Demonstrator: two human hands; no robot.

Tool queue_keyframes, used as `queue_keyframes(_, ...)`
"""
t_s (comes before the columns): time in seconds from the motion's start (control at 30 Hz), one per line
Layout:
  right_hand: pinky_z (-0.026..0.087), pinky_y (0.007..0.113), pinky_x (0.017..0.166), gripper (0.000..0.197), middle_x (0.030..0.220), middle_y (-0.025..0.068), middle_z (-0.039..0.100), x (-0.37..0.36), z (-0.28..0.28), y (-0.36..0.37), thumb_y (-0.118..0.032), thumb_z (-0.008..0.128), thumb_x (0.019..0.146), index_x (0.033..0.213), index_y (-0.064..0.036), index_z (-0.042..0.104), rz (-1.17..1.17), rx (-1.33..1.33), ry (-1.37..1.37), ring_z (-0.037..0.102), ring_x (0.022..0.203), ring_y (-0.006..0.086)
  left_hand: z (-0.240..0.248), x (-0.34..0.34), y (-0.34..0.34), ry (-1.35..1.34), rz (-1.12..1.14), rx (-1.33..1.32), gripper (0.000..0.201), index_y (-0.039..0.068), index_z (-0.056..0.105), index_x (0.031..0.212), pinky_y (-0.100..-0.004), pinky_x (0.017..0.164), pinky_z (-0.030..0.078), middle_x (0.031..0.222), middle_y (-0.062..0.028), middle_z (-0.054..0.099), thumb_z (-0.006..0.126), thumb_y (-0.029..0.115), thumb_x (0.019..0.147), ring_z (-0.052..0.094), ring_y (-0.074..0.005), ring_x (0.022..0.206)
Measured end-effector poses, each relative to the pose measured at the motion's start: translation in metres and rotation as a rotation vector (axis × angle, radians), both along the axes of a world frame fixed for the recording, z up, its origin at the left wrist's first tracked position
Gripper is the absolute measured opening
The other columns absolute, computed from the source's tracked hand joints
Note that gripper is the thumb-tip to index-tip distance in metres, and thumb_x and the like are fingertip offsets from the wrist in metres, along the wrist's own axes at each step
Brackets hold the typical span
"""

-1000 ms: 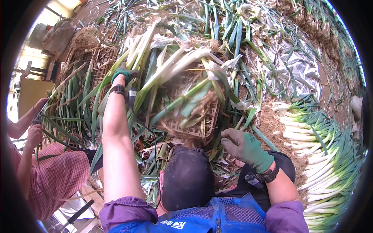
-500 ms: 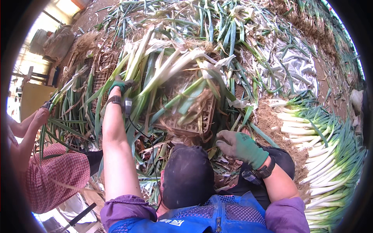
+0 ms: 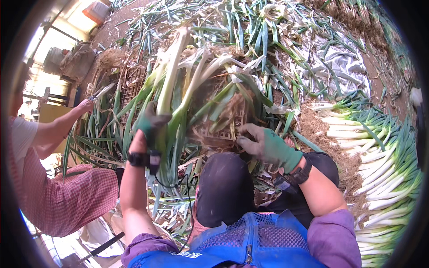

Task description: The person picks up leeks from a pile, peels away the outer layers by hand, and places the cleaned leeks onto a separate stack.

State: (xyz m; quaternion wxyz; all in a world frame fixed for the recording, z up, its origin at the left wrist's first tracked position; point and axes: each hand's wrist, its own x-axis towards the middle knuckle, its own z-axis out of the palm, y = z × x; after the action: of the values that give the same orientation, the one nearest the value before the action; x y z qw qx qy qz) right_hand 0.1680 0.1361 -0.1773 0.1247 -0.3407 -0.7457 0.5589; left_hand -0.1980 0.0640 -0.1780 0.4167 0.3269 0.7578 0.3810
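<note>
My left hand (image 3: 153,120), in a green and grey work glove, is closed round a green onion (image 3: 172,76). Its thick white stem points up and away, and its leaves hang below the hand. My right hand (image 3: 270,149), gloved the same way, hovers in front of a plastic crate (image 3: 216,136) with its fingers apart and nothing visible in them. More green onions (image 3: 201,80) lie across that crate, white ends outward, among loose peeled leaves and dry skins.
A row of peeled green onions (image 3: 380,165) lies at the right, roots trimmings (image 3: 313,134) beside it. A co-worker's hand (image 3: 85,106) works with onions at the left. Leaf litter (image 3: 250,27) and a white sheet (image 3: 342,78) spread beyond the crate. My knee (image 3: 225,187) is close in front.
My left hand has drawn back toward me, lifting a green onion upright. My right hand has shifted left and slightly up toward the crate. The co-worker's hand has moved up and right.
</note>
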Motion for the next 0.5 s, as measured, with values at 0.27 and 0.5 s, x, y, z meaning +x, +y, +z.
queue_keyframes(0.27, 0.047, 0.026, 0.063, 0.040, 0.079, 0.0048, 0.057, -0.035, -0.019, 0.025, -0.035, 0.061, 0.092, 0.107, 0.0022, 0.058, -0.174, -0.413, 0.472, 0.054, 0.069, 0.0126, 0.030, 0.147, -0.017, 0.374, -0.457, 0.080, 0.063, 0.003, 0.042, 0.119, -0.0307, 0.069, 0.051, 0.102, -0.0134, 0.060, 0.080, 0.016, 0.071, 0.060, -0.0210, 0.081)
queue_keyframes(0.5, 0.055, 0.029, 0.077, 0.045, 0.091, 0.0134, 0.064, -0.010, -0.001, 0.035, -0.032, 0.061, 0.089, 0.111, 0.0072, 0.056, -0.581, -0.413, 0.731, 0.065, 0.081, 0.0205, 0.031, 0.157, 0.015, 0.006, -0.352, 0.266, 0.020, 0.002, 0.057, 0.110, -0.0225, 0.077, 0.049, 0.095, -0.0016, 0.063, 0.062, 0.010, 0.092, 0.058, -0.0067, 0.086)
